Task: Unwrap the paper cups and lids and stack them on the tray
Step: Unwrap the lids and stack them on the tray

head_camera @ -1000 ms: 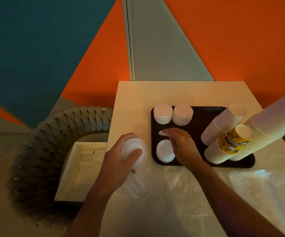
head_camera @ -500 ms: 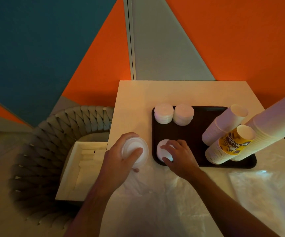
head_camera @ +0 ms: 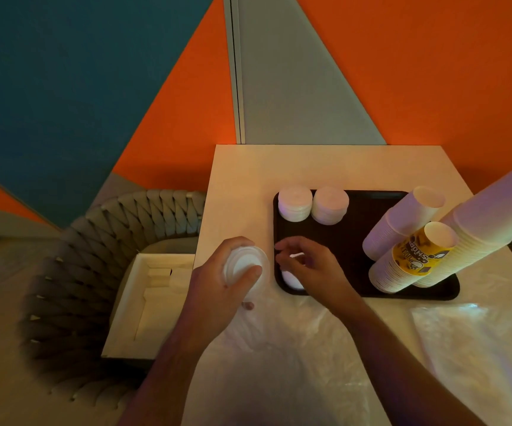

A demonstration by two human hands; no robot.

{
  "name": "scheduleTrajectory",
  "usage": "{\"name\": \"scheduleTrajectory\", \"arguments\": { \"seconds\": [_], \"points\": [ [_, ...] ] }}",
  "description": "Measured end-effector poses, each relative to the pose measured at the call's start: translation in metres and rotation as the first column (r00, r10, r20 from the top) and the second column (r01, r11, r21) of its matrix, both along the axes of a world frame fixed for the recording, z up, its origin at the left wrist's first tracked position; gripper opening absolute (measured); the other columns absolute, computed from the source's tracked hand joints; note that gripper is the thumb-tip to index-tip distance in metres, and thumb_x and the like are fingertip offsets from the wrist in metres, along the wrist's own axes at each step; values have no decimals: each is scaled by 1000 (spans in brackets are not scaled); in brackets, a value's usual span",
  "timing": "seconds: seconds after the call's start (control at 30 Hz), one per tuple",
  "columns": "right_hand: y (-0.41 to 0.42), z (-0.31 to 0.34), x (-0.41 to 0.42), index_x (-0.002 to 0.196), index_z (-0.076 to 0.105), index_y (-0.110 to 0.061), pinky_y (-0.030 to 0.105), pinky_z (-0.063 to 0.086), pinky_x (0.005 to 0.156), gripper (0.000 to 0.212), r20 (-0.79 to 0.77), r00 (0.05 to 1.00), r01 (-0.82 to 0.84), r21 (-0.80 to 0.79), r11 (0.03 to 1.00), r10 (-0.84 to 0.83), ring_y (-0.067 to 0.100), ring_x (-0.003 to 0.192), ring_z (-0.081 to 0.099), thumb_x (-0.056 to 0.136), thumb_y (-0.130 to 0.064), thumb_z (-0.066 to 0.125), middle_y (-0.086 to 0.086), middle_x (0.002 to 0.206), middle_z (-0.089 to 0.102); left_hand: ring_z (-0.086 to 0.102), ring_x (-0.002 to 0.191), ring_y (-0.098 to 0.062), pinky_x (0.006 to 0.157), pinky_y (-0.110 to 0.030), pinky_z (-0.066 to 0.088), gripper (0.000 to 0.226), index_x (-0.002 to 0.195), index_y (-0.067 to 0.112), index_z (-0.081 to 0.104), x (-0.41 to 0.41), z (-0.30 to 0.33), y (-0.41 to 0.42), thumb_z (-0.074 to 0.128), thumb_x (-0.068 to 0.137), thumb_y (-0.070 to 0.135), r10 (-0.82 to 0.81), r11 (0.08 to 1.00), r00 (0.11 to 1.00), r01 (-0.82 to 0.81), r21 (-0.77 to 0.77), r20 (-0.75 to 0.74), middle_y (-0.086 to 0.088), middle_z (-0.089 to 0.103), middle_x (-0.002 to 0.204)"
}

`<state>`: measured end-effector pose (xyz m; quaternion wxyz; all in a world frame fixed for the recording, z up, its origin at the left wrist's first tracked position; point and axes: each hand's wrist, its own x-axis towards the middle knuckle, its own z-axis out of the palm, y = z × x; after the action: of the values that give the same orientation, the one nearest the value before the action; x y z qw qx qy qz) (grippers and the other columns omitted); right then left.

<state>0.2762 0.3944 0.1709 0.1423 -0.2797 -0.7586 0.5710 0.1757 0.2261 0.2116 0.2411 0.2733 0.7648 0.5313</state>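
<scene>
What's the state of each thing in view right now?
left hand: grips a lid stack off the tray
right hand: over the near-left lid pile, grip unclear
tray: on the table, loaded
far lid stacks: upright
cup stacks: unwrapped, standing
plastic wrap: empty, flat

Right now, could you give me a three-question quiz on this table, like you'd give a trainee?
1. True or false: the left hand grips a stack of lids.
2. How many lid stacks stand at the tray's far edge?
3. Which cup stack is printed: A, the yellow one, or B, the tallest?

Key: 1 true. 2 two. 3 A.
</scene>
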Motion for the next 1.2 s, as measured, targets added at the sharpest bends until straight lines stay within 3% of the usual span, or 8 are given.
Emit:
{"name": "scheduleTrajectory", "arguments": {
  "seconds": [0.1, 0.43, 0.57, 0.7, 0.83, 0.93, 1.0, 1.2],
  "points": [
    [-9, 15, -3, 99, 74, -22, 45, 57, 83, 9, -141, 988, -75, -110, 991, 59, 24, 82, 69, 91, -18, 74, 1, 88, 72, 61, 91, 10, 53, -18, 55, 31, 114, 41, 58, 3, 5, 2, 71, 92, 24, -17, 1000, 1000, 17, 9, 8, 20, 62, 105],
    [-11, 19, -1, 91, 63, -6, 46, 56, 75, 7, -146, 989, -54, -121, 991, 36, 20, 71, 65, 95, -7, 67, 2, 74, 69, 56, 89, 19, 53, -18, 56, 42, 121, 41, 54, 5, 10, 1, 76, 87, 28, -31, 999, 1000, 31, -13, -2, 26, 54, 111],
    [-12, 24, 2, 108, 68, -7, 40, 55, 80, 13, -199, 979, -95, -280, 955, 39, 28, 82, 67, 95, -10, 68, 11, 93, 71, 59, 92, 11, 53, -22, 57, 39, 113, 49, 54, 4, 11, 2, 77, 84, 35, -34, 999, 999, 33, 23, 30, 22, 58, 109],
    [-6, 21, 8, 109, 72, -11, 42, 57, 84, 21, -131, 984, -150, -231, 961, 122, 27, 90, 70, 90, -17, 75, 18, 104, 70, 62, 93, 7, 54, -23, 58, 47, 117, 43, 55, 3, 13, 0, 72, 74, 50, -40, 999, 998, 38, 32, 49, 19, 58, 112],
    [10, 21, 10, 116, 59, -3, 35, 60, 82, 34, -211, 975, -27, -438, 899, -74, 21, 96, 72, 90, -23, 66, 6, 103, 76, 65, 91, 1, 54, -23, 57, 38, 124, 33, 59, -1, 5, -6, 72, 89, 33, 5, 1000, 999, -6, 23, 33, 8, 62, 117],
    [29, 4, 12, 121, 62, -20, 19, 55, 86, 19, -74, 993, 87, -7, 996, -87, 2, 104, 67, 103, -23, 56, -14, 106, 73, 64, 95, 0, 58, -20, 57, 39, 130, 34, 56, -3, -1, -10, 68, 94, 24, 47, 999, 998, -47, 10, 35, 8, 60, 125],
    [38, -14, 13, 127, 65, -24, 10, 47, 92, 26, 6, 997, 72, 374, 924, -80, -7, 109, 60, 106, -16, 51, -19, 118, 67, 65, 99, -7, 61, -19, 58, 45, 135, 38, 51, -3, -3, -10, 67, 95, 24, 67, 998, 997, -67, -3, 45, 9, 57, 127],
    [41, -66, 19, 138, 60, -21, 34, 42, 111, 36, 306, 952, -203, 631, 749, 1, 21, 133, 49, 102, -18, 57, 2, 142, 58, 62, 92, 1, 65, -32, 63, 54, 135, 47, 45, -7, -5, -10, 70, 93, 23, 93, 996, 994, -93, 2, 61, 19, 55, 113]
  ]
}}
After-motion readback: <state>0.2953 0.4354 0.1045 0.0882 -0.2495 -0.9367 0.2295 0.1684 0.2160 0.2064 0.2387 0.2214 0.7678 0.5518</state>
